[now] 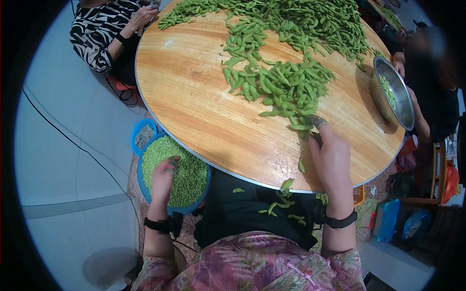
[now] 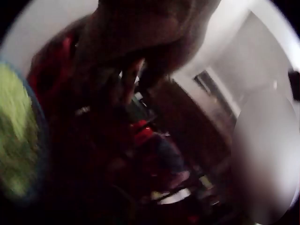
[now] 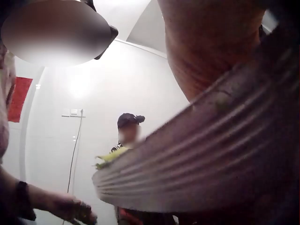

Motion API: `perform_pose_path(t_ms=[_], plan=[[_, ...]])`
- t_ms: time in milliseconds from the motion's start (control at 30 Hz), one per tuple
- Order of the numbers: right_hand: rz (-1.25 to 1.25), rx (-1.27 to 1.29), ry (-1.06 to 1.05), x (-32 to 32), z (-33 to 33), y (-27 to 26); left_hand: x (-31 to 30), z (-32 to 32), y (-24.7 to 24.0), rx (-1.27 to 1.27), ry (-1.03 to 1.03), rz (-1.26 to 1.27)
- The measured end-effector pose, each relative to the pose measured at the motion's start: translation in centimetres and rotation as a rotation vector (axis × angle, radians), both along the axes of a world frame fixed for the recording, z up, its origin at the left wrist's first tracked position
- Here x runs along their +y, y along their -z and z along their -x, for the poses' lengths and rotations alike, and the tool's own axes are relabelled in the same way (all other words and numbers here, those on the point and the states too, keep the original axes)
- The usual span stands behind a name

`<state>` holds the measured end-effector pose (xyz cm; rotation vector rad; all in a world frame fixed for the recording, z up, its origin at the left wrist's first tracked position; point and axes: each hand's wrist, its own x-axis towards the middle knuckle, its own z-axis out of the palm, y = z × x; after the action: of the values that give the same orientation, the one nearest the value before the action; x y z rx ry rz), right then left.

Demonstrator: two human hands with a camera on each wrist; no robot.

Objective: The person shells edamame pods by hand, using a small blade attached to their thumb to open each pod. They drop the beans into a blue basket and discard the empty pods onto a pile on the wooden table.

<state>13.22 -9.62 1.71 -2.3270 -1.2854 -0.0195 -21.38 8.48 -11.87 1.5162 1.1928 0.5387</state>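
My left hand (image 1: 162, 180) is over a blue basin (image 1: 141, 177) heaped with shelled green beans (image 1: 187, 172), its fingers loosely bent and dark covering on a fingertip. No pod shows in it. On the round wooden table (image 1: 194, 97), my right hand (image 1: 333, 157) reaches to the near end of a pile of green edamame pods (image 1: 291, 89). Its thumb and forefinger, dark at the tips, pinch at a pod (image 1: 300, 127). A single pod (image 1: 301, 166) lies beside this hand. In the right wrist view the ridged table edge (image 3: 187, 173) hides the fingers.
A larger heap of pods (image 1: 320, 24) covers the table's far side. At right a person holds a tilted metal colander (image 1: 405, 109) with beans in it. Another person in a patterned top (image 1: 94, 34) sits at far left. A small blue bowl (image 1: 134, 140) adjoins the basin. Several pods (image 1: 279, 203) lie on my lap.
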Motion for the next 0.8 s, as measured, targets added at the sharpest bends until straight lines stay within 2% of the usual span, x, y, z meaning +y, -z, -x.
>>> perform_pose_path(t_ms=[33, 133, 167, 233, 267, 300, 333, 367, 433, 500, 567, 600, 667, 700, 767, 800], plan=[[0.088, -0.057, -0.01, 0.3, -0.1, -0.1, -0.1, -0.1, -0.1, -0.001, 0.003, -0.007], [0.052, -0.088, -0.01, 0.1, -0.1, 0.5, -2.3, -1.9, -2.5, 0.525, 0.162, -0.694], [0.055, -0.089, -0.005, -0.2, -0.2, 0.8, -2.9, -2.7, -4.4, 0.523, 0.167, -0.693], [-0.21, -0.026, -0.001, -0.5, -0.5, 1.2, -3.6, -5.4, -9.3, -0.069, 0.328, 0.067], [-0.215, -0.028, -0.001, -0.6, -0.3, 0.9, -4.3, -7.0, -10.7, -0.252, 0.402, 0.133], [-0.321, 0.213, -0.004, -0.8, 0.0, 0.6, -5.1, -8.9, -11.8, -0.435, 0.478, 0.199], [-0.426, 0.454, -0.007, -1.0, 0.4, 0.2, -6.0, -11.1, -12.7, -0.533, 0.453, 0.316], [-0.432, 0.45, -0.004, -1.3, 0.9, -0.3, -6.9, -13.4, -13.3, -0.629, 0.429, 0.436], [-0.398, 0.882, -0.083, -2.2, 2.1, -1.1, -8.7, -17.5, -13.2, -0.753, 0.432, 0.368], [-0.432, 1.092, -0.173, -2.7, 3.4, -1.8, -9.5, -19.6, -12.6, -0.784, 0.454, 0.457], [-0.464, 1.06, -0.131, -3.1, 3.9, -1.8, -10.1, -20.7, -12.2, -0.812, 0.479, 0.548], [-0.472, 1.059, -0.128, -3.4, 3.7, -1.8, -10.5, -21.0, -12.0, -0.839, 0.414, 0.545], [-0.338, 1.306, -0.066, -4.0, 3.2, -1.9, -11.0, -21.5, -12.1, -0.863, 0.352, 0.538], [-0.341, 1.308, -0.066, -4.3, 3.1, -1.6, -11.3, -21.6, -12.1, -0.876, 0.306, 0.528], [-0.319, 1.511, -0.197, -4.6, 3.0, -0.8, -11.5, -21.6, -12.4, -0.886, 0.258, 0.517], [-0.32, 1.513, -0.199, -4.7, 2.9, -0.8, -11.5, -21.5, -12.8, -0.911, 0.264, 0.532]])
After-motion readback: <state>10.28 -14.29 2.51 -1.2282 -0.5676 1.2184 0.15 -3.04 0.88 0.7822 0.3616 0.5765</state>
